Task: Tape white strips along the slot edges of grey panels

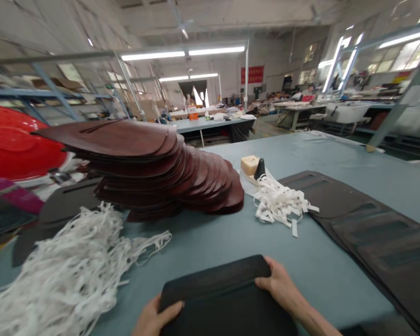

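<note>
A black flat leather-like panel (pixel 224 298) is held up at the near edge of the table, its lower part cut off by the picture's bottom. On its left edge my left hand (pixel 157 317) is closed, the thumb lying over the front face. My right hand (pixel 280 284) grips the upper right corner, thumb in front and fingers mostly hidden behind. Beyond the panel lies a small heap of white strips (pixel 280 198). To its right rests a stack of dark panels (pixel 357 219) with slots or raised bands.
Dark brown leather pieces (pixel 168 172) form a tall, leaning stack. A large pile of white strips (pixel 66 275) covers the table's left. A cream block (pixel 250 164) and black cone (pixel 260 168) stand behind the small heap. The blue-grey table (pixel 203 242) reaches a post (pixel 399 109).
</note>
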`<state>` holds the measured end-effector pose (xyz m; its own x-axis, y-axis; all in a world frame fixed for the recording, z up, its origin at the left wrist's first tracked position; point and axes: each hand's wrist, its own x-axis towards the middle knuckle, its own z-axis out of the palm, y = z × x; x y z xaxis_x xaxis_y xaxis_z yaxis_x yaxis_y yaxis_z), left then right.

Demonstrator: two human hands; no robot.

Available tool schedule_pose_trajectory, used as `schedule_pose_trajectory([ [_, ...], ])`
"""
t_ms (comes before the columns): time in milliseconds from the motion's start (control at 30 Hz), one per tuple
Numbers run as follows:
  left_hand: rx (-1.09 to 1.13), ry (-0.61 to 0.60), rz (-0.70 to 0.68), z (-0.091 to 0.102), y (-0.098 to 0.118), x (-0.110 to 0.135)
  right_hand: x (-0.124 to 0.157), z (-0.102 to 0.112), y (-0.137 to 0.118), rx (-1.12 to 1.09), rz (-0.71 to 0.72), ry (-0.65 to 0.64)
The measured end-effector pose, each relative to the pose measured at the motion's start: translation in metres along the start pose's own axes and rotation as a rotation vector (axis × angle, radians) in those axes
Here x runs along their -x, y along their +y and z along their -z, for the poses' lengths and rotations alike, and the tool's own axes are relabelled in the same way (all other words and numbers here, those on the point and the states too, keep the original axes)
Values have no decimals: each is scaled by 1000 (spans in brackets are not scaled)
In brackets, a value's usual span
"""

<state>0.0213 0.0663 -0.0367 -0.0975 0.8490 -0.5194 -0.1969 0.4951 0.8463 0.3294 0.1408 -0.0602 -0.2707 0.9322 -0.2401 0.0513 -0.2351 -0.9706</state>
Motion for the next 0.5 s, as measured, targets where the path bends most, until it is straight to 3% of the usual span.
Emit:
schedule_pose_trajectory([
  [100, -22, 113, -131, 4, -9, -15, -14, 11, 2, 225, 111, 171],
  [200, -184, 390, -383, 17, -23, -24, -19, 29, 12, 426, 211, 363],
  [267, -313, 539, -461, 28, -32, -25, -17, 37, 18, 538, 240, 440],
  [367, -390, 615, -472, 38, -39, -23, -13, 35, 18, 656, 308, 467],
  [500, -313, 583, -448, 29, -41, -21, -20, 13, 12, 793, 451, 328],
])
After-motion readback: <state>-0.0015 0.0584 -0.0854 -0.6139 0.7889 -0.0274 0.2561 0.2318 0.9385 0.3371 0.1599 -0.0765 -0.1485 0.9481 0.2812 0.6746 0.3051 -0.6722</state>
